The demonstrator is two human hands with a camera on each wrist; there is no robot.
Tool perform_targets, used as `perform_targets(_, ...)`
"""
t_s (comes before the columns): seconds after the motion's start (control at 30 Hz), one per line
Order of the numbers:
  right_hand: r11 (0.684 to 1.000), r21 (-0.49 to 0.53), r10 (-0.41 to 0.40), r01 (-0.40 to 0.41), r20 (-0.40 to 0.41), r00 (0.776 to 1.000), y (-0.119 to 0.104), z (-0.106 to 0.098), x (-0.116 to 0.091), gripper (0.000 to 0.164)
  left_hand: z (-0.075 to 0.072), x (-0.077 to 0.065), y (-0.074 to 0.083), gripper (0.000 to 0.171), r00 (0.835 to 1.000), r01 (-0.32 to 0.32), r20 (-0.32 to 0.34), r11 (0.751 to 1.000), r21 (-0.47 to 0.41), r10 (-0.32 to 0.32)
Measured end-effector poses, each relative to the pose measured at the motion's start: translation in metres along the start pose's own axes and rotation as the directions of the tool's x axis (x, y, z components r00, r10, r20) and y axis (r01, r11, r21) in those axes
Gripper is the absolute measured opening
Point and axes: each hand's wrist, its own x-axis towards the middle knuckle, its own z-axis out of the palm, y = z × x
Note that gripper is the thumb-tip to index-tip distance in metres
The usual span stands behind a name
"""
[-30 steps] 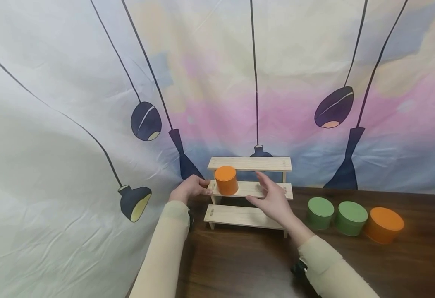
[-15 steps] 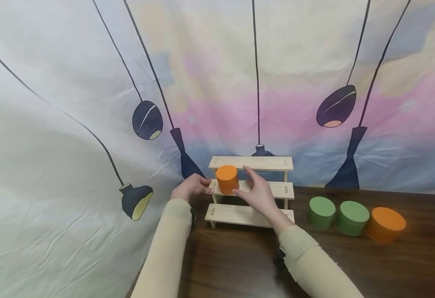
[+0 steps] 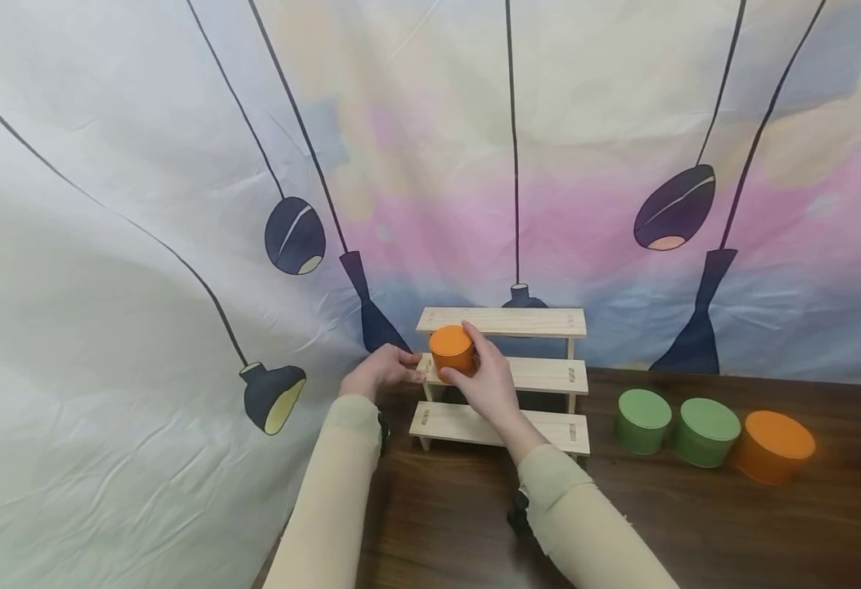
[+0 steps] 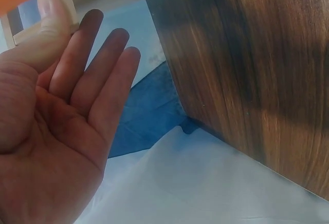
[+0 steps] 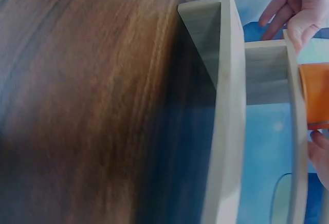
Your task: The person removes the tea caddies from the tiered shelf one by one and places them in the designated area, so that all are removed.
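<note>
A small round orange box [image 3: 451,342] with a lid stands upright at the left end of the middle step of a three-tier wooden stand [image 3: 548,375]. My right hand [image 3: 491,384] holds this box from its right side, thumb at the front and fingers behind. At the left end of that step, my left hand [image 3: 377,370] pinches the board between thumb and index finger. In the left wrist view the other fingers of the left hand [image 4: 67,111] extend free of the wood. Only fingertips of the right hand [image 5: 320,157] show in the right wrist view.
To the right of the stand, two green round boxes [image 3: 640,425] and a second orange round box [image 3: 775,450] stand in a row on the dark wooden table [image 3: 460,523]. A cloth backdrop [image 3: 430,164] printed with lamps hangs close behind and at the left.
My right hand has moved left across the middle step and closed its fingers on the orange box. The left hand keeps its place on the stand; the view has shifted slightly.
</note>
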Motion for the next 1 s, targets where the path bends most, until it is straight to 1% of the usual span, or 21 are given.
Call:
perform_targets(0.17,1.000,-0.016,0.006,-0.007,-0.033,0.999,0.005,0.004,-0.002,0.082,-0.001,-0.001,0.001,0.056,1.000,-0.002,-0.002,1.000,-0.016,0.002)
perform_targets(0.27,1.000,-0.020,0.001,-0.002,-0.042,0.999,0.007,0.005,-0.002,0.081,-0.001,-0.001,0.000,0.056,1.000,-0.003,-0.005,1.000,-0.017,0.003)
perform_targets(0.47,1.000,-0.024,-0.002,0.001,-0.028,1.000,0.007,0.005,-0.002,0.081,-0.001,0.002,-0.001,0.057,1.000,0.019,-0.010,1.000,-0.016,-0.019)
perform_targets(0.67,1.000,-0.030,0.002,-0.003,-0.045,0.999,0.011,0.005,-0.003,0.088,-0.001,0.002,0.001,0.057,1.000,-0.002,-0.010,1.000,-0.016,0.002)
perform_targets(0.83,1.000,-0.022,0.002,-0.003,-0.026,1.000,0.012,0.004,-0.004,0.090,0.000,0.001,0.000,0.057,1.000,0.012,-0.016,1.000,-0.023,-0.013)
perform_targets(1.0,1.000,0.014,0.003,-0.003,0.001,1.000,0.013,0.000,-0.005,0.088,0.000,0.000,0.002,0.057,1.000,-0.002,-0.013,1.000,0.006,0.002)
